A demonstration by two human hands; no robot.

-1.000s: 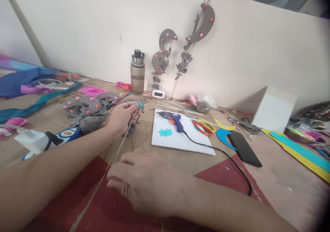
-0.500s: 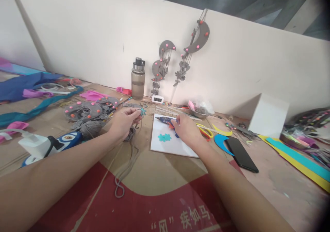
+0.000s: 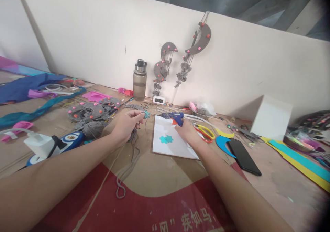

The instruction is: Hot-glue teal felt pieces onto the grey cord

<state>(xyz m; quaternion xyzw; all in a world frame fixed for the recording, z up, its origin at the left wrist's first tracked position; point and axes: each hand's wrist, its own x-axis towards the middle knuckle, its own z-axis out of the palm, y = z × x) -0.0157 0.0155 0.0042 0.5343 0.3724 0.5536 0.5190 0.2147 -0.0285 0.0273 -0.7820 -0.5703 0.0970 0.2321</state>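
Note:
My left hand (image 3: 128, 124) pinches a small teal felt flower (image 3: 146, 114) between thumb and fingers, just left of the white board (image 3: 157, 148). Grey yarn (image 3: 134, 156) hangs and lies below that hand, ending in a loop on the cardboard. In my right hand (image 3: 186, 130) is a blue hot glue gun (image 3: 176, 115) with an orange trigger. Its nozzle points left at the felt flower, with a small gap between them. On the board lie more teal felt flowers (image 3: 166, 139), side by side. My right fingers are partly hidden behind the hand.
Right of the board lie scissors (image 3: 206, 132), a blue crescent (image 3: 223, 146) and a black phone (image 3: 243, 156). A water bottle (image 3: 139, 82) and a small white clock (image 3: 158, 100) stand by the wall. A power strip (image 3: 69, 140) with a white charger sits at left.
My right hand has lifted the glue gun off the board, and its nozzle now points toward the felt flower. My left hand has moved slightly right with the flower.

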